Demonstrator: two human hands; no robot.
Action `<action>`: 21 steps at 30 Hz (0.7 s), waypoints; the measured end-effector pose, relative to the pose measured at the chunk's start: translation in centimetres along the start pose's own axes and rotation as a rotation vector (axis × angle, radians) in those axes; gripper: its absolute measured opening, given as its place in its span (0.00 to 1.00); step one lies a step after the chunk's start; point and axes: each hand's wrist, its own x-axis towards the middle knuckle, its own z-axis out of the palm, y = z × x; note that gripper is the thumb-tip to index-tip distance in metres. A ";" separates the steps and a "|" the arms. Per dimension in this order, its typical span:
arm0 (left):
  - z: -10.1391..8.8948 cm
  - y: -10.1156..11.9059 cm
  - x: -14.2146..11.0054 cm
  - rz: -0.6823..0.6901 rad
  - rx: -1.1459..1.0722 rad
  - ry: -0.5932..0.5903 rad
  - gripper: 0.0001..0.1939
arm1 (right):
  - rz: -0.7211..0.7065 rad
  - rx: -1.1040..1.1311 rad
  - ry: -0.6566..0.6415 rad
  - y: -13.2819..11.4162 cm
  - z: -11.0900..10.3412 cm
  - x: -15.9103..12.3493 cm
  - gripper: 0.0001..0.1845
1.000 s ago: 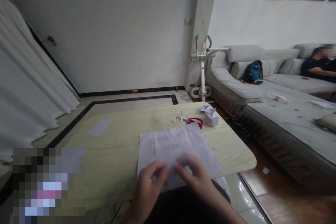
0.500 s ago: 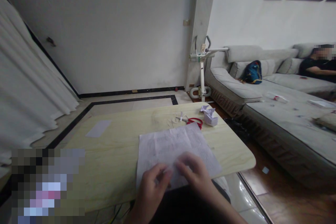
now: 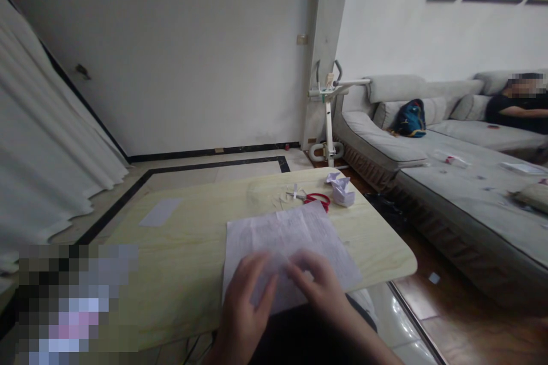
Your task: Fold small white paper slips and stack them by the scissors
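Observation:
My left hand point(image 3: 248, 288) and my right hand point(image 3: 314, 279) face each other over a creased, printed sheet of paper point(image 3: 295, 231) at the table's near edge. Between their fingertips is a small piece of white paper point(image 3: 279, 262), blurred and hard to tell from the sheet beneath. The left thumb and fingers curve around its left side. The right thumb and forefinger pinch at its right side. Beyond the sheet's far edge lie red-handled scissors point(image 3: 315, 199), with thin paper scraps point(image 3: 280, 198) by the blades. Folded or crumpled paper point(image 3: 343, 193) sits right of them.
The pale wooden table point(image 3: 188, 274) has a rounded right corner. A flat white slip point(image 3: 160, 212) lies at its left. To the right stand a grey sofa point(image 3: 462, 194) with a backpack point(image 3: 411, 118) and a seated person point(image 3: 520, 111). White exercise equipment point(image 3: 329, 120) is behind the table.
My left hand has risen slightly, and its thumb and fingers have spread a little wider. My right hand has barely moved. The sheet and scissors lie as before.

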 end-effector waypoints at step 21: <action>0.0 1.2 -0.4 -0.428 -0.498 -0.174 0.15 | -0.002 0.060 0.019 -0.1 0.0 -0.1 0.11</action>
